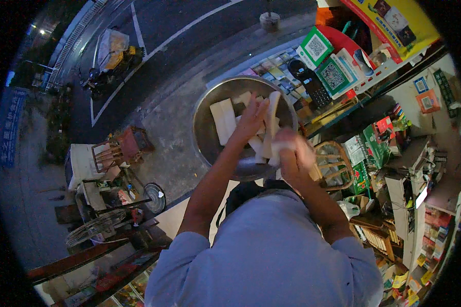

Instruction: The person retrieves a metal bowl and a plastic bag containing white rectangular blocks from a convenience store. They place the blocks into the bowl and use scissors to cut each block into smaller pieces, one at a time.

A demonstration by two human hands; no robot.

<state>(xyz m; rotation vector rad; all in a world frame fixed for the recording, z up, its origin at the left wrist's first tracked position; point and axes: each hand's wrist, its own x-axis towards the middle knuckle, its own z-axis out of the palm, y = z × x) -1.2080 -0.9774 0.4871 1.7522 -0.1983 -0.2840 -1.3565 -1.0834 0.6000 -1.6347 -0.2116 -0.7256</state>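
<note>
A wide round metal basin point(199, 130) stands in front of me with several thick pale pieces in it, their material not clear. On its left side lies a broad pale slab point(223, 119). My left hand point(250, 121) reaches into the basin, its fingertips against the upper part of a long pale strip point(272, 115). Whether it grips the strip is not plain. Over the basin's right side, my right hand point(297, 149) is blurred, fingers bent, close to the strip's lower end. Something pale shows by its fingers, too blurred to name. Smaller pale pieces point(256, 146) lie partly hidden below my left hand.
Right of the basin stands a glass-topped counter point(278, 76) with a black handheld device point(309, 82) and printed-code stands point(332, 75). A bamboo chair point(334, 165) is close by my right arm. A wooden chair point(123, 149) and a round-based stand point(154, 197) are to the left, a loaded three-wheeler point(113, 53) farther off.
</note>
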